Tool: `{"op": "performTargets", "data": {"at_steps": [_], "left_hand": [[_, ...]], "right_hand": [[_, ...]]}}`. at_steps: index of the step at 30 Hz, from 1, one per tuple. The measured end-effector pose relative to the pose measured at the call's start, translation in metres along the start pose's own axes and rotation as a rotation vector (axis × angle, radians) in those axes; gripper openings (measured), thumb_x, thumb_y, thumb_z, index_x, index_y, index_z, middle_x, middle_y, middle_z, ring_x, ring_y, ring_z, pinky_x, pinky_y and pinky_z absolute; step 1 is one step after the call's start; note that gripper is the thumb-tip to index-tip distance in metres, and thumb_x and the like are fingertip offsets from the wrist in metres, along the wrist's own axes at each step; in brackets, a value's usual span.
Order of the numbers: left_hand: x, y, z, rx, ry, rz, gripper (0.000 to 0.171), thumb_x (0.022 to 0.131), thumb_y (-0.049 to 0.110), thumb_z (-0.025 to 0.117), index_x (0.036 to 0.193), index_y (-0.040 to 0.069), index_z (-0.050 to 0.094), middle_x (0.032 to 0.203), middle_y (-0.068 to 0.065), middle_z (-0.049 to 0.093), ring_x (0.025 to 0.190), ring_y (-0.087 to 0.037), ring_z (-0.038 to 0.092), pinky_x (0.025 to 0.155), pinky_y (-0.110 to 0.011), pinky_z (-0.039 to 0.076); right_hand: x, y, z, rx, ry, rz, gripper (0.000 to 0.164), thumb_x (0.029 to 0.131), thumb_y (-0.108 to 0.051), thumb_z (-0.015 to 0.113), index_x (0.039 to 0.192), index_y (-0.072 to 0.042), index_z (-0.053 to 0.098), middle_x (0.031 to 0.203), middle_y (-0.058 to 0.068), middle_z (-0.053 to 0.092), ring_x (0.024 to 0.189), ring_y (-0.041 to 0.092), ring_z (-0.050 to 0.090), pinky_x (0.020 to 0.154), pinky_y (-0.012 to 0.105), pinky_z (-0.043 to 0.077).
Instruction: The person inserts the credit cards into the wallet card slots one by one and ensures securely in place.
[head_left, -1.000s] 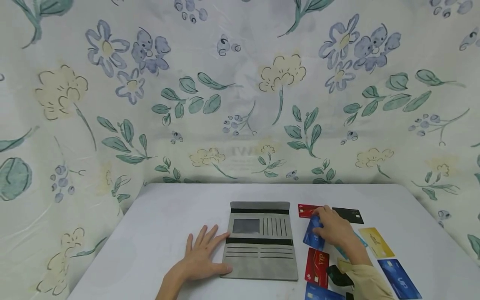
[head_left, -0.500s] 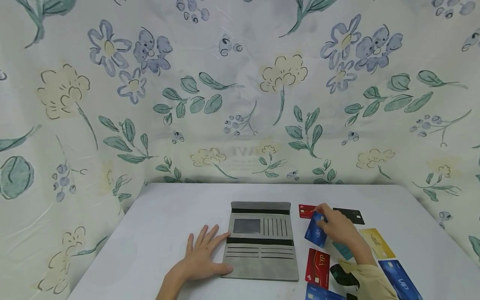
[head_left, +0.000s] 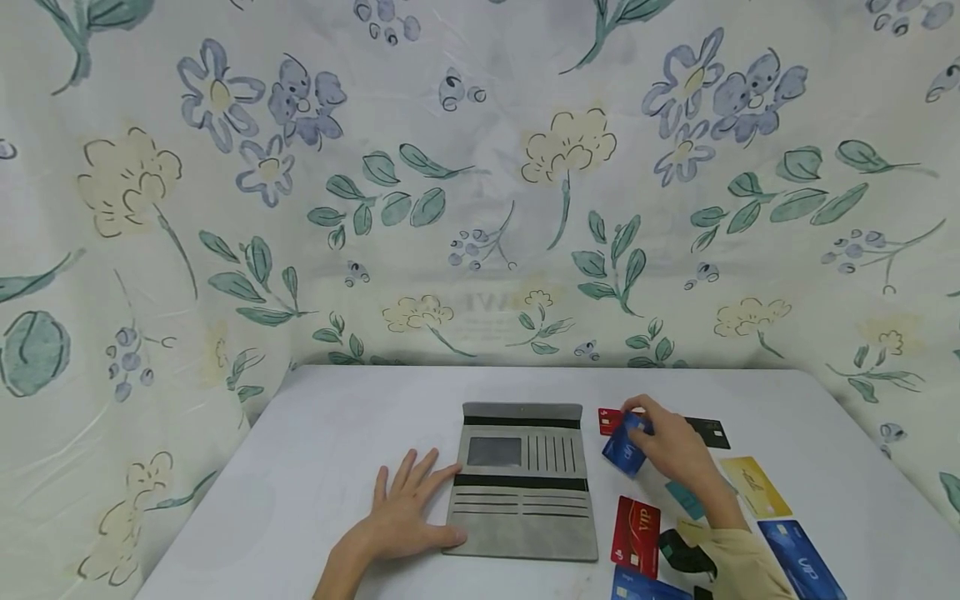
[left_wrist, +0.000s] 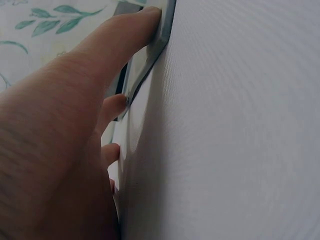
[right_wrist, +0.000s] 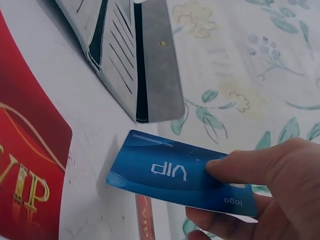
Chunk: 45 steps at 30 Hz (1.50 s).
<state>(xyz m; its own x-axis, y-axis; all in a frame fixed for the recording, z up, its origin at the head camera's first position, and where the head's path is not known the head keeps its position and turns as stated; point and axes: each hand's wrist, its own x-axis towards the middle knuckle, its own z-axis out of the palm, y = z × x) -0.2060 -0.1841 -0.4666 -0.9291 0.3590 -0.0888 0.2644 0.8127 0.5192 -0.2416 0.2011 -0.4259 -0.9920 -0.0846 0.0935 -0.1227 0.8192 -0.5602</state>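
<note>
A grey wallet (head_left: pixel 521 533) lies unfolded on the white table, with card slots and a dark window panel. My left hand (head_left: pixel 408 508) rests spread at its left edge, the thumb on the lower corner and a fingertip at the fold. To the right of the wallet, my right hand (head_left: pixel 671 442) pinches a blue VIP card (head_left: pixel 624 447) between thumb and fingers. In the right wrist view that blue card (right_wrist: pixel 165 167) is tilted and raised off the table. A red card (head_left: pixel 609 420) lies partly behind it.
Around my right arm lie a red VIP card (head_left: pixel 636 533), a black card (head_left: pixel 708 432), a gold card (head_left: pixel 757 486), a teal card (head_left: pixel 684 500) and blue cards (head_left: pixel 802 558). A dark green item (head_left: pixel 684 552) is partly under the sleeve. Floral cloth (head_left: pixel 480 208) hangs behind the table.
My right hand has lifted the blue VIP card from the table and moved it slightly up and to the left, tilting it. My left hand and the wallet stay in place.
</note>
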Motion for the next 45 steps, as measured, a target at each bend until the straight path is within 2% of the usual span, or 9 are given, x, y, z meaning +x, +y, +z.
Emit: {"op": "performTargets", "data": {"at_steps": [5,10,17,31,35,40,45], "left_hand": [[0.001,0.000,0.000,0.003,0.000,-0.004,0.090,0.073,0.062,0.075,0.149,0.026,0.042,0.163,-0.013,0.023,0.151,-0.044,0.001,0.111,-0.070,-0.011],[0.001,-0.001,0.001,0.007,0.002,0.000,0.090,0.073,0.062,0.075,0.149,0.026,0.043,0.163,-0.014,0.023,0.150,-0.044,0.001,0.111,-0.070,-0.011],[0.001,0.000,0.001,0.008,0.001,0.001,0.089,0.073,0.061,0.075,0.149,0.025,0.043,0.162,-0.015,0.023,0.150,-0.045,0.002,0.111,-0.071,-0.010],[0.003,-0.003,0.003,0.023,0.015,-0.004,0.090,0.072,0.063,0.074,0.149,0.027,0.044,0.162,-0.013,0.024,0.151,-0.044,0.003,0.112,-0.070,-0.009],[0.003,-0.003,0.002,0.023,0.013,-0.008,0.090,0.072,0.063,0.075,0.149,0.026,0.044,0.162,-0.014,0.024,0.150,-0.044,0.003,0.112,-0.069,-0.009],[0.002,-0.002,0.001,0.017,0.008,0.000,0.090,0.073,0.062,0.075,0.149,0.026,0.043,0.162,-0.014,0.024,0.150,-0.044,0.003,0.112,-0.070,-0.009],[0.001,-0.001,0.000,0.011,-0.003,0.001,0.090,0.074,0.062,0.074,0.149,0.026,0.043,0.163,-0.014,0.022,0.150,-0.045,0.002,0.111,-0.071,-0.009]], "right_hand": [[0.002,-0.003,0.001,0.032,0.052,0.014,0.031,0.093,-0.010,0.060,0.123,-0.010,0.053,0.116,0.026,0.066,0.083,0.028,0.066,0.071,0.042,0.058],[0.004,-0.005,0.004,0.067,0.081,0.021,0.029,0.092,-0.011,0.060,0.120,-0.008,0.053,0.112,0.024,0.068,0.084,0.028,0.066,0.070,0.040,0.057],[0.006,-0.010,0.008,0.127,0.109,0.013,0.024,0.092,-0.009,0.060,0.115,-0.008,0.052,0.104,0.018,0.069,0.076,0.023,0.058,0.064,0.031,0.047],[0.005,-0.030,0.022,0.256,0.113,0.004,0.018,0.091,-0.004,0.062,0.107,-0.007,0.053,0.111,0.020,0.069,0.092,0.028,0.066,0.074,0.037,0.055],[0.002,-0.040,0.030,0.272,0.116,-0.005,0.018,0.090,-0.003,0.065,0.104,-0.008,0.054,0.108,0.016,0.070,0.092,0.026,0.064,0.078,0.039,0.055],[0.000,-0.051,0.042,0.312,0.119,-0.016,0.020,0.088,-0.004,0.068,0.102,-0.010,0.055,0.102,0.010,0.069,0.088,0.022,0.061,0.075,0.034,0.055],[-0.002,-0.060,0.053,0.341,0.118,-0.027,0.021,0.088,-0.004,0.070,0.102,-0.011,0.056,0.102,0.009,0.069,0.089,0.023,0.061,0.075,0.035,0.058]]}}
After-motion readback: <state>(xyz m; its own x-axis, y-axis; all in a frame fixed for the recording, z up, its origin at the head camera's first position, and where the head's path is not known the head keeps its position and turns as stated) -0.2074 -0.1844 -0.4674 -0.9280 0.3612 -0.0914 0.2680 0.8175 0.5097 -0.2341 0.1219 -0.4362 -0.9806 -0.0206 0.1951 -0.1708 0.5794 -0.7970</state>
